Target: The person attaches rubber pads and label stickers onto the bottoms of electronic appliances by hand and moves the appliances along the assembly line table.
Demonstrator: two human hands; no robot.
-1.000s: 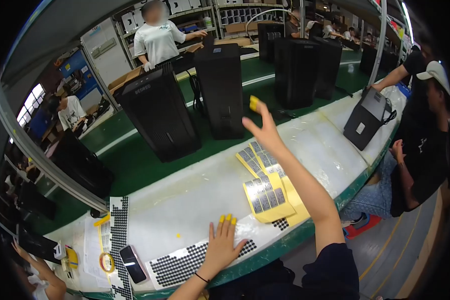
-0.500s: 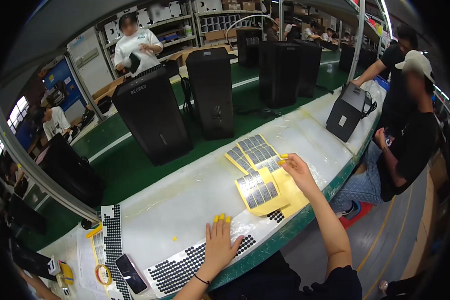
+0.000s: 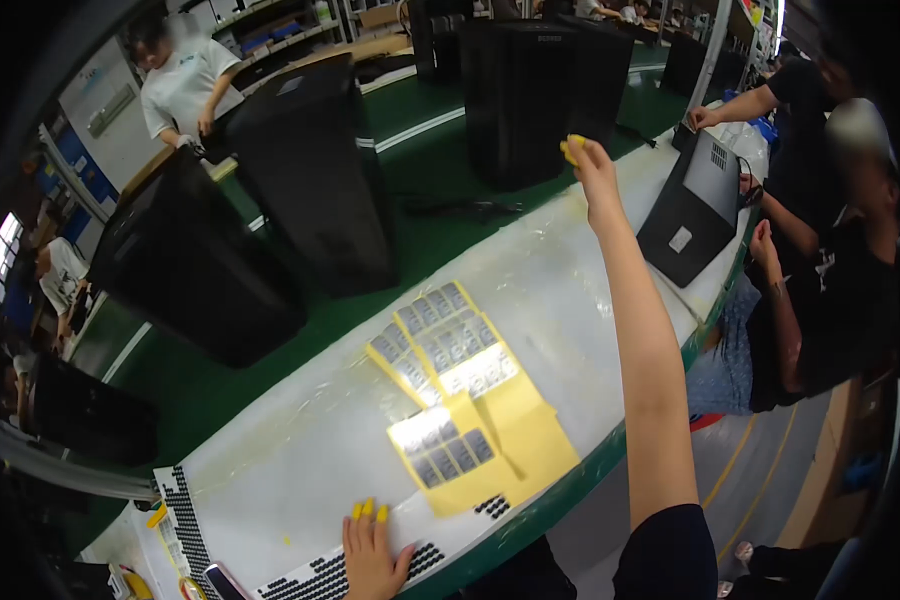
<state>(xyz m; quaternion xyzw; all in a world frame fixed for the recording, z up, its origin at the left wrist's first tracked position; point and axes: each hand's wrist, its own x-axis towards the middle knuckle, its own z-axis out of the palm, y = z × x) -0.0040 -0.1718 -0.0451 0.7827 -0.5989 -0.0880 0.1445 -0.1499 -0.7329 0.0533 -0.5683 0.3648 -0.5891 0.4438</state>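
Yellow covers cap some fingertips on both hands. My left hand [image 3: 372,555] lies with its fingers spread on the padded white surface, touching a sheet of black dots [image 3: 320,580]. Raised over the far edge, my right hand [image 3: 592,172] has its thumb and fingers pinched together near a tall black machine [image 3: 515,100]; whether anything small is between them cannot be made out. Yellow backing sheets with silver labels [image 3: 460,345] lie between the hands, touched by neither.
Tall black machines [image 3: 310,180] stand on the green conveyor [image 3: 430,235]. Another black machine [image 3: 685,210] lies tilted at the right, where two people in dark clothes are, one touching it. A phone [image 3: 222,580] and tape roll [image 3: 190,588] lie lower left. Across the conveyor is a person in white.
My right hand has left the label sheets and reached forward and up toward the conveyor. The view has shifted, and my left hand stays flat on the surface. The machine at the right has been tilted further.
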